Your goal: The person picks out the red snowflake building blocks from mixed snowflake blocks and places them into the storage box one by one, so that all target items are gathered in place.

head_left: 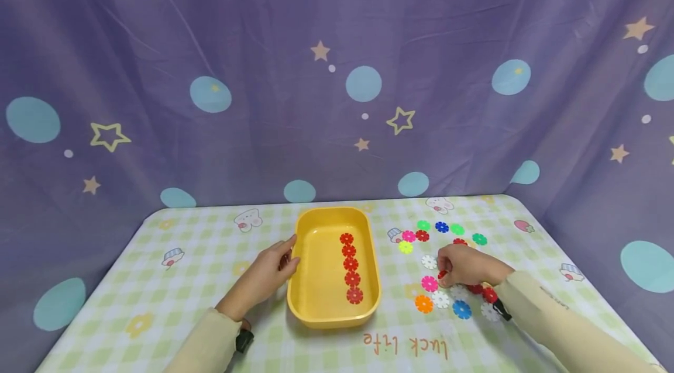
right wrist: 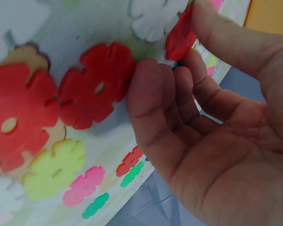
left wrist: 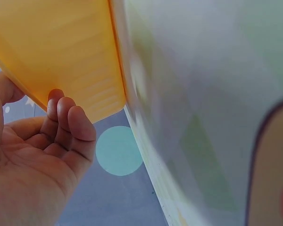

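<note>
My left hand holds the left rim of a yellow plastic tray, its thumb at the rim and its curled fingers against the outer wall in the left wrist view. Inside the tray, several red snowflake discs lie in a column near the right wall. My right hand is over the loose discs to the right of the tray. Between thumb and index finger it pinches a red snowflake disc. Another red disc lies right beside the fingers in the right wrist view.
Around the right hand lie loose discs, among them orange, blue, pink and white ones. Farther back are green and dark blue discs. A checked cloth covers the table; a purple curtain hangs behind.
</note>
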### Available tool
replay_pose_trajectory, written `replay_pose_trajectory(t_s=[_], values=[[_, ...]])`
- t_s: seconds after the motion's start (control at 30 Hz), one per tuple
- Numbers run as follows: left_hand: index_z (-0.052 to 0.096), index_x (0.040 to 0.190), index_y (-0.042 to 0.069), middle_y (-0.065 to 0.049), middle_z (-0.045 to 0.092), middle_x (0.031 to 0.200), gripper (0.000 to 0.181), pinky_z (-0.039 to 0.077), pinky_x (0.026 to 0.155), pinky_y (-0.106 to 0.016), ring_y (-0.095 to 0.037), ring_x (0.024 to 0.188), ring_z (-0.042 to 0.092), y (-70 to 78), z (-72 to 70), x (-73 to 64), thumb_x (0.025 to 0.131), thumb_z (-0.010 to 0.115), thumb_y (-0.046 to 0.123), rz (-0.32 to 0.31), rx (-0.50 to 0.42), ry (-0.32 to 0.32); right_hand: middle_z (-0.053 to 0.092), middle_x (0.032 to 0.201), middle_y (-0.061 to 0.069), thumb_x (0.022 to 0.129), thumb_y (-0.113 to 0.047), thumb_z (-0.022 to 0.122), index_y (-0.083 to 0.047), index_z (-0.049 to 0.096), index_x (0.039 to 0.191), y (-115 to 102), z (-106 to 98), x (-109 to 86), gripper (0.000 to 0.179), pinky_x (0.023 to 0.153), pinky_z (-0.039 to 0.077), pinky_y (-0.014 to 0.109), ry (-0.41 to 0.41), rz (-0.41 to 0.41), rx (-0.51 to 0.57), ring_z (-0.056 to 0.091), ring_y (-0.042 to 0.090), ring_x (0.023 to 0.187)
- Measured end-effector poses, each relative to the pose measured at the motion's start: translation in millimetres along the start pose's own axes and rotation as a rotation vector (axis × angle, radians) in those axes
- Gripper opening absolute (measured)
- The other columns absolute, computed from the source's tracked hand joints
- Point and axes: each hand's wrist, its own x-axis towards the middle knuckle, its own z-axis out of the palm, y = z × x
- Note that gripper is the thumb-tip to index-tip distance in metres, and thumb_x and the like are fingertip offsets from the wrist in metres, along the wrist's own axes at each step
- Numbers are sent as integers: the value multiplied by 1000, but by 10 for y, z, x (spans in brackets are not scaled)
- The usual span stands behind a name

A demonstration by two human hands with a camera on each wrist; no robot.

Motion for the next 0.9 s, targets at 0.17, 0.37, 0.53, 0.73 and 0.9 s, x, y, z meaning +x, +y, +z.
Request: replay_pose_trajectory(t_s=[0.17,0.37,0.53,0.73,0.9], values=[[45,138,-5,5,47,77,52,41,57,-23,-9,67,45,5,-6,1,92,61,13,1,0,5,50,72,2,75,-19,80,-13,56,83,-22,2,-28,26,60,41,32,2,35,-4,48,18,65],[43,138,-6,5,46,77,52,41,57,-23,-9,67,45,10,-13,0,92,62,11,7,1,-4,51,72,0,75,-11,80,-14,57,84,-85,71,-89,25,62,42,31,94,-50,13,47,16,67],[43,138,-5,4,46,77,52,41,57,-23,-9,67,45,9,-12,1,92,61,12,-1,1,-5,51,81,-3,74,-4,78,-13,66,86,-116,121,-138,19,67,45,31,165,-132,-21,47,16,74],[44,138,-6,5,47,77,52,41,57,-23,-9,67,45,-2,-4,1,92,61,12,11,8,-7,61,86,-5,75,-9,80,-8,72,95,-180,71,-143,22,69,49,29,269,-181,10,53,12,75],[43,138,-6,5,46,77,53,41,57,-24,-9,67,44,7,-11,4,92,61,12,5,2,-11,64,99,-13,76,-19,80,-20,71,105,-403,-90,-181,30,74,51,27,437,-463,43,58,6,85]])
